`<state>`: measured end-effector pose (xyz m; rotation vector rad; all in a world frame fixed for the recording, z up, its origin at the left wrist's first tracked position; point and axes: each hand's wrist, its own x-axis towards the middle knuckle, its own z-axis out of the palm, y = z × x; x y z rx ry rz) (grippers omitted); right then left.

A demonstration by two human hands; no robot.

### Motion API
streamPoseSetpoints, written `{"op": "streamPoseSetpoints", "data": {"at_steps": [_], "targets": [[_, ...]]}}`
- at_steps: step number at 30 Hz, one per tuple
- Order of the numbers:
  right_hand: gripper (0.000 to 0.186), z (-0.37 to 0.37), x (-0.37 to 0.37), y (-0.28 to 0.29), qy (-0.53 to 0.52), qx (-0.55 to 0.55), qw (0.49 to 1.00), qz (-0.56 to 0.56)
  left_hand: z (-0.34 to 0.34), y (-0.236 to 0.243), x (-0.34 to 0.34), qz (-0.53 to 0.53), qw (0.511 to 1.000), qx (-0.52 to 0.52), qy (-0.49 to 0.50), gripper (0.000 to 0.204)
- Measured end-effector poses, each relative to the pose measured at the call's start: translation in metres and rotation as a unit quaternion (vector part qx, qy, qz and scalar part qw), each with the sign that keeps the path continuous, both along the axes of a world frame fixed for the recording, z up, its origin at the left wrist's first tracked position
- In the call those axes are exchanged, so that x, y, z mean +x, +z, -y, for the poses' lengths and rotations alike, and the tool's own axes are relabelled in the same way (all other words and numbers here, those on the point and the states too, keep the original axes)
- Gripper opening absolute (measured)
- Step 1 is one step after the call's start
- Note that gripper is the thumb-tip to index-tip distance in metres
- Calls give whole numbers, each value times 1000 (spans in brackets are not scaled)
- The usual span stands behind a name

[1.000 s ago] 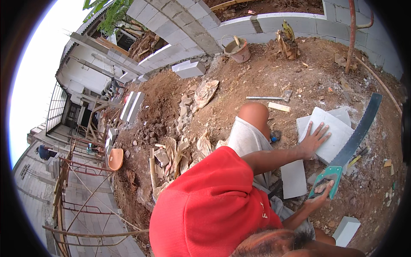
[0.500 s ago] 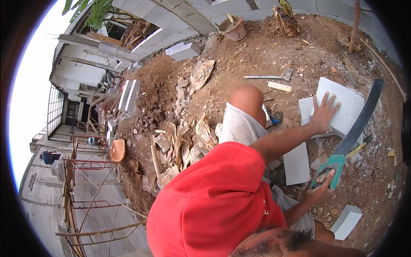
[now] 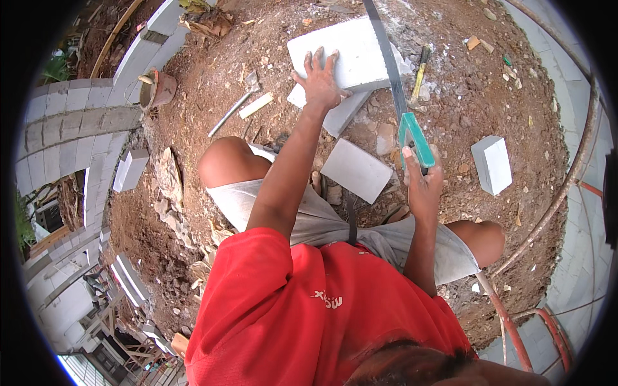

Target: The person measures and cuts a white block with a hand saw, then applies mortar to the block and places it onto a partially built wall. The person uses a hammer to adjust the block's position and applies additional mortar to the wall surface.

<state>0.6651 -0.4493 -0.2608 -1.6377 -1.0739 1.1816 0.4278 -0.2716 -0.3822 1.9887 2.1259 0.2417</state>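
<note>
My left hand (image 3: 322, 83) lies with fingers spread on top of a large white lightweight block (image 3: 354, 48), which rests partly on another pale block (image 3: 347, 114). My right hand (image 3: 423, 186) is wrapped round the green handle of a handsaw (image 3: 388, 55). Its long dark blade points away from me and runs along the right end of the white block. Whether the teeth sit in a cut I cannot tell. Nearer to me, between my knees, a flat block piece (image 3: 358, 169) lies on the soil.
A small block (image 3: 491, 165) stands on the right. A yellow-handled tool (image 3: 420, 74) lies right of the blade. Leftward are a hammer-like tool (image 3: 235, 108), a pale strip (image 3: 255, 105) and a bucket (image 3: 165, 89). Reddish metal tubes (image 3: 508, 328) rise at the lower right.
My view has turned to the right, so the blocks and saw appear nearer the middle. My left hand stays on the block and my right hand keeps the saw handle.
</note>
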Motion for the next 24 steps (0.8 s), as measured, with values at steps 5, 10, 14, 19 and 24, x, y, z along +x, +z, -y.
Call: {"op": "streamPoseSetpoints", "data": {"at_steps": [5, 10, 14, 19, 24], "targets": [[41, -12, -19, 6, 14, 47, 990, 131, -9, 5, 3, 13, 1000, 6, -14, 108], [42, -28, -22, 13, 46, 10, 986, 163, -75, -14, -2, 157, 982, 101, 21, 91], [41, -33, -33, 16, 62, 40, 983, 169, -124, -50, -9, 71, 985, 151, 52, 65], [47, -36, -27, 14, 54, 41, 982, 179, -144, -32, 21, 13, 991, 72, 111, 58], [55, -41, -24, 21, 60, 22, 981, 185, -141, -29, 24, -27, 988, 76, 130, 63]]}}
